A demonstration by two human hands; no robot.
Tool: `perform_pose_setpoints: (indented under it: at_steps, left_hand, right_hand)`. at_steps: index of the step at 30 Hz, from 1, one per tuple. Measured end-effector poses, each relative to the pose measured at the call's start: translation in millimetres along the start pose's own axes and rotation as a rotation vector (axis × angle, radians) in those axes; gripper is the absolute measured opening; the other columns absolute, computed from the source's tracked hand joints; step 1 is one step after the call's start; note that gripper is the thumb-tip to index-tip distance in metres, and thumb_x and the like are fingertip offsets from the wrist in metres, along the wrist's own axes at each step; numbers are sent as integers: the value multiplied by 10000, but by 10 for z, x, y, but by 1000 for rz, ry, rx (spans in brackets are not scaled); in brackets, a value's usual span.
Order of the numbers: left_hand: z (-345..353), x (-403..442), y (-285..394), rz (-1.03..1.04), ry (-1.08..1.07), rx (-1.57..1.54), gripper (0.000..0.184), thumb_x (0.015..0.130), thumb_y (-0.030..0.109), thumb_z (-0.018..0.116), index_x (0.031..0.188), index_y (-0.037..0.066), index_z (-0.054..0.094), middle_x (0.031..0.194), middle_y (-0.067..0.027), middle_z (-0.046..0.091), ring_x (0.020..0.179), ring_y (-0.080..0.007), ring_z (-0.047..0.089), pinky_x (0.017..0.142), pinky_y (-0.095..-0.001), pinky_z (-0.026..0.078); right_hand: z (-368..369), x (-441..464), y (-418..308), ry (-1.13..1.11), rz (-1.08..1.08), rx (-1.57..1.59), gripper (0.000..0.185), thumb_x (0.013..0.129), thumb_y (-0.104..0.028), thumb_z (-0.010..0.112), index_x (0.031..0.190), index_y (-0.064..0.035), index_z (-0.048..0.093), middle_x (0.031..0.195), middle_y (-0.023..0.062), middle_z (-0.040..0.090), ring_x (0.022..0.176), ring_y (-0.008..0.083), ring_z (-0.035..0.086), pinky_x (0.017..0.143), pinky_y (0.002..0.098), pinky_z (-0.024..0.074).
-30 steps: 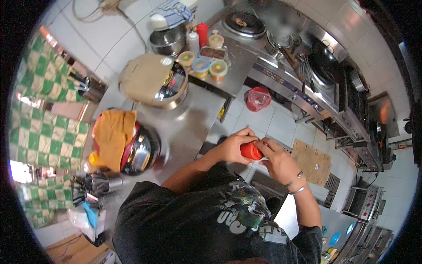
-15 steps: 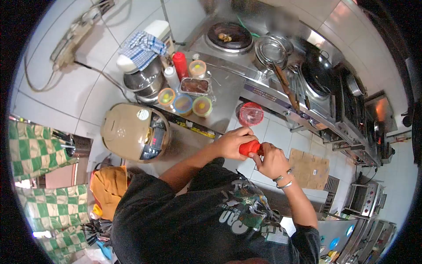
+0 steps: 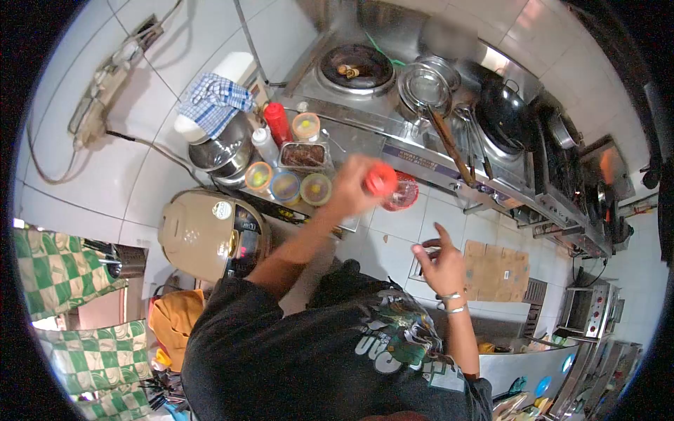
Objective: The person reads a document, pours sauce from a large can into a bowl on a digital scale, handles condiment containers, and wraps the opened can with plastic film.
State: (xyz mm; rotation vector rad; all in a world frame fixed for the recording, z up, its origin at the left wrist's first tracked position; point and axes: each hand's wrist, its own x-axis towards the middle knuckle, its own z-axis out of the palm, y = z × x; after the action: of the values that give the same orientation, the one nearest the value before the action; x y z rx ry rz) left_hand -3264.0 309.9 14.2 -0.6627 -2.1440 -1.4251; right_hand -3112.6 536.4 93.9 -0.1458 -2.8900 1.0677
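Note:
My left hand is wrapped round a red plastic container, blurred by motion, and holds it in front of the steel counter. Whether it is a bottle or a jar is hard to tell. Behind it, lower down, is a red basket-like bin. My right hand hangs apart from it over the tiled floor, fingers spread, with nothing visible in it. Nearest to my left hand on the counter are a lidded tub and a foil tray of dark food.
A red squeeze bottle and a white one stand at the counter's back. The rice cooker is left. A wok holds browned rolls on the stove; strainers lie beside it. Cardboard covers some floor.
My left hand has carried the red container up and left toward the counter. My right hand has let go of it, moved down and right, and opened.

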Motion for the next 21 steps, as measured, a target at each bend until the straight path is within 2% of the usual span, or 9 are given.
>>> perform_pose_setpoints:
  at_steps: [2,5,8,11,13,14,17,18,21]
  left_hand:
    - [-270,537,-272,72,111,285,578,633,265,887,1123,86,638,1055,-129,637,1023,-352,612,911,-473,490]
    - [-720,1281,-637,5,134,517,503,663,213,859,1086,70,628,1035,-153,627,996,-375,616,855,-472,500]
    - [-1011,1850,-1171,-45,165,680,452,691,175,825,1076,52,621,1024,-191,628,998,-404,616,852,-483,503]
    - [-1284,2157,-1935,5,116,838,460,684,185,828,1069,46,617,1015,-203,627,983,-413,619,837,-505,510]
    - [-1417,2202,-2422,-142,42,938,501,665,217,836,1079,40,616,1038,-200,630,1006,-412,633,865,-513,522]
    - [-1462,2176,-2582,-130,29,936,501,665,217,836,1079,40,616,1038,-200,630,1006,-412,633,865,-513,522]
    - [-1527,2142,-2890,-476,-168,1056,580,639,351,854,1066,27,633,1110,-229,663,1047,-409,664,906,-487,542]
    - [-1538,2125,-2946,-562,-226,1082,595,630,386,857,1052,23,645,1119,-241,675,1062,-404,672,922,-476,544]
    - [-1670,2005,-3523,-538,-320,1048,694,586,446,880,1077,0,677,1112,-252,699,1079,-390,678,921,-466,548]
  right_hand:
    - [-111,-93,257,6,87,-22,591,875,-418,757,1265,9,630,825,144,745,680,239,726,609,361,545]
    - [-230,-341,799,28,254,-153,621,873,-409,762,1320,-10,600,856,157,750,721,256,738,632,347,551]
    - [-95,-853,1640,152,293,-199,675,846,-479,772,1330,-44,593,844,163,737,728,331,720,661,439,550]
    - [44,-1433,2186,110,533,-280,696,831,-545,755,1333,-87,604,878,197,737,785,392,710,696,490,546]
    - [213,-1862,2457,136,703,-392,723,824,-566,757,1276,-16,631,903,231,735,841,404,726,746,472,569]
    - [255,-2013,2473,138,718,-383,723,824,-566,757,1276,-16,631,903,231,735,841,404,726,746,472,569]
    - [452,-2506,2557,146,873,-402,734,806,-631,735,1227,-36,650,929,256,724,877,441,708,758,495,571]
    - [567,-2702,2745,99,939,-404,759,797,-645,728,1291,-79,620,958,251,725,906,441,704,774,506,568]
    - [695,-2985,2724,45,1083,-377,782,798,-670,701,1344,-118,604,995,266,720,931,450,696,800,515,561]
